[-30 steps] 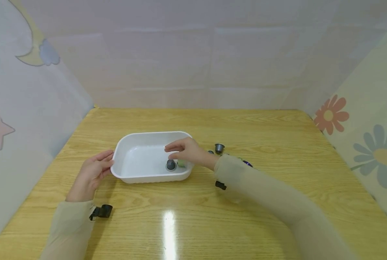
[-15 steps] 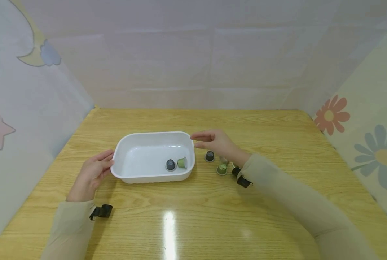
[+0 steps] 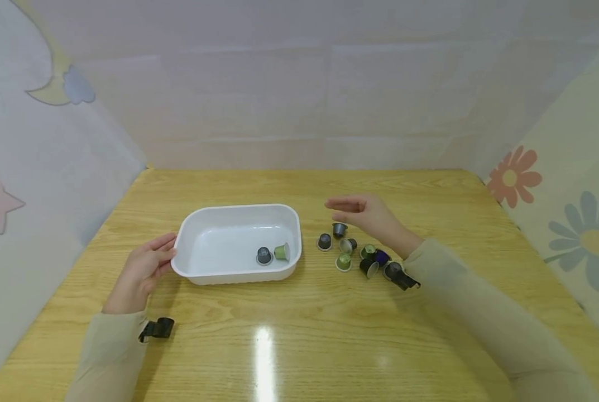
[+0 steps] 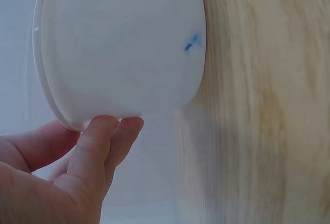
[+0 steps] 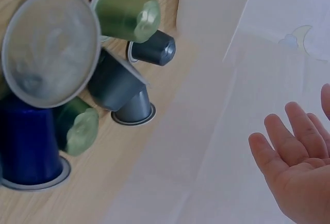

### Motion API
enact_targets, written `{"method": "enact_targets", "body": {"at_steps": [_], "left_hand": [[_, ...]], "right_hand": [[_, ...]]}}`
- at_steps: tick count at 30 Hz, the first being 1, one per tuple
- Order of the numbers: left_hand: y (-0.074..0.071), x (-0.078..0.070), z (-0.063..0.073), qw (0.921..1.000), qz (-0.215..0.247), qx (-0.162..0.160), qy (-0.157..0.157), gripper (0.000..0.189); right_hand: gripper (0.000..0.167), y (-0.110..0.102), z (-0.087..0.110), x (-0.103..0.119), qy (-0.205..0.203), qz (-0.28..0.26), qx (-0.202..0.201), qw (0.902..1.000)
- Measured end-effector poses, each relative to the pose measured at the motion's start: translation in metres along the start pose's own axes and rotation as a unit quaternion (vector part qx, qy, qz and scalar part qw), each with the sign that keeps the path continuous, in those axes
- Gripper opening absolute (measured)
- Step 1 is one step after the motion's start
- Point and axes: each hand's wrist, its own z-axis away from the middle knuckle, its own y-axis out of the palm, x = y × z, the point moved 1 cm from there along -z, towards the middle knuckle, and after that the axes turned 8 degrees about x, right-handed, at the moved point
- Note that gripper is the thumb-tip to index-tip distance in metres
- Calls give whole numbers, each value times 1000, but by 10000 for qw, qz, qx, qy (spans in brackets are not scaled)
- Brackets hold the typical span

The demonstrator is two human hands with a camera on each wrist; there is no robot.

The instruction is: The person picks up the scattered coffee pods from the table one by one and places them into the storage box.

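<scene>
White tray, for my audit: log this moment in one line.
left hand: touches white tray; right hand: empty, near loose capsules; in tray: dark capsule, green capsule

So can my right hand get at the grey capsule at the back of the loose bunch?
Probably yes: your right hand looks empty and hovers close to the grey capsule, with nothing visible between them in the head view.

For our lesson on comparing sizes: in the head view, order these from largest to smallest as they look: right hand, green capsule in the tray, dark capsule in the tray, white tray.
1. White tray
2. Right hand
3. Green capsule and dark capsule, both in the tray: too alike to rank.
</scene>
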Motion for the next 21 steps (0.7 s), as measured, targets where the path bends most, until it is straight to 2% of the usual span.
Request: {"method": "enact_targets", "body": {"at_steps": [5, 14, 21], "left_hand": [[0, 0, 0, 9997, 226, 48, 95, 62], [0, -1, -1, 9997, 230, 81, 93, 62], [1, 1, 0, 9998, -186, 42, 15, 60]], "right_hand": [[45, -4, 8, -4, -24, 100, -27, 9999], [46, -15, 27, -12, 41, 317, -249, 9992], [49, -23, 40, -19, 162, 349, -360, 9986]]}}
